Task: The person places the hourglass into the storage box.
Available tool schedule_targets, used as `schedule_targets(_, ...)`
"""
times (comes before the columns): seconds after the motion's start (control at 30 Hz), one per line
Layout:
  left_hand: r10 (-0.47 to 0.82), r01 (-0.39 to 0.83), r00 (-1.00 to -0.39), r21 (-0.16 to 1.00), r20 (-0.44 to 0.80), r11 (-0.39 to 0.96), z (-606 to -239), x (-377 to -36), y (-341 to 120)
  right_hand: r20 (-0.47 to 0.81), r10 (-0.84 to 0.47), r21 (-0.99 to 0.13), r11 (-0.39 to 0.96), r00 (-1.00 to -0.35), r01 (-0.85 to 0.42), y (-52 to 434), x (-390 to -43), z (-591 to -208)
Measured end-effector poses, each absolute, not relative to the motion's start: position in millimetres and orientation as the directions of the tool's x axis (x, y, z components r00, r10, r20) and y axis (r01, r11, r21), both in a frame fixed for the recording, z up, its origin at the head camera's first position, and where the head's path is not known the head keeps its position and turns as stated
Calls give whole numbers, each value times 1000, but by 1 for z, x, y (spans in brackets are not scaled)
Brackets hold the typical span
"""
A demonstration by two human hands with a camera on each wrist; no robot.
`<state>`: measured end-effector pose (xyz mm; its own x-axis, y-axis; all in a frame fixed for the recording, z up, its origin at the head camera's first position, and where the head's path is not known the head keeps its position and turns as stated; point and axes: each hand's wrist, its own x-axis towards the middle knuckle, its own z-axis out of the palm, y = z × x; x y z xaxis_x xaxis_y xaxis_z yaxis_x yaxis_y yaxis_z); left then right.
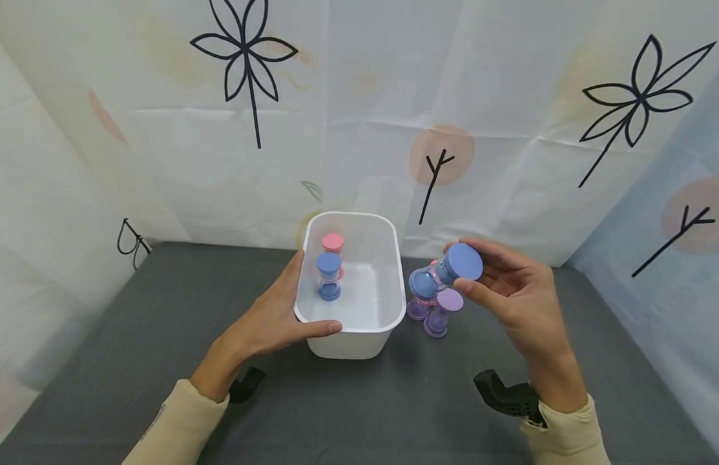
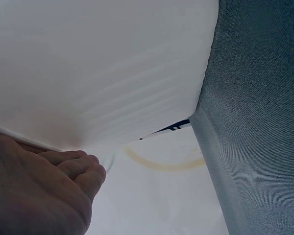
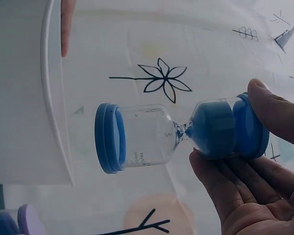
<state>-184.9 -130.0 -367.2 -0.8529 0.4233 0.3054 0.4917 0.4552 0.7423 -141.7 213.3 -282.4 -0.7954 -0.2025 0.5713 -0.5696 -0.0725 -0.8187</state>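
A white plastic bin (image 1: 388, 316) stands mid-table. My left hand (image 1: 295, 303) grips its near-left corner, thumb across the front rim and fingers along the outer wall (image 2: 103, 73); the left wrist view shows my left hand's curled fingers (image 2: 73, 169) against that wall. Inside the bin a blue hourglass (image 1: 329, 276) and a pink hourglass (image 1: 333, 243) stand upright. My right hand (image 1: 487, 278) holds another blue hourglass (image 3: 176, 132) on its side just right of the bin, pinching one blue end cap (image 1: 464, 261) between thumb and fingers (image 3: 220, 186).
Two purple hourglasses (image 1: 446, 311) stand on the grey table (image 1: 132, 310) beside the bin's right wall, under my right hand. White sheets printed with black flowers close in the back and sides. Black camera mounts (image 1: 504, 394) sit at both wrists.
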Motion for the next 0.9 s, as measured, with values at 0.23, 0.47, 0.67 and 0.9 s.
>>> schedule_targets(0.23, 430, 487, -852, 757, 301, 436, -367, -185, -130, 513, -295, -853, -76, -806, -516, 182, -154, -289)
schedule_targets(0.47, 438, 483, -848, 778, 300, 401, -366, -185, -128, 313, -401, -943, -22, -861, -332, 141, -183, -300)
schedule_targets(0.67, 444, 484, -845, 780, 299, 396, -366, -185, -128, 225, -514, -966, -4, -828, -260, 113, -206, -314)
schedule_targets(0.9, 429, 462, -861, 773, 273, 436, -367, -183, -130, 126, -540, -968, 115, -832, -222, 89, -223, -321)
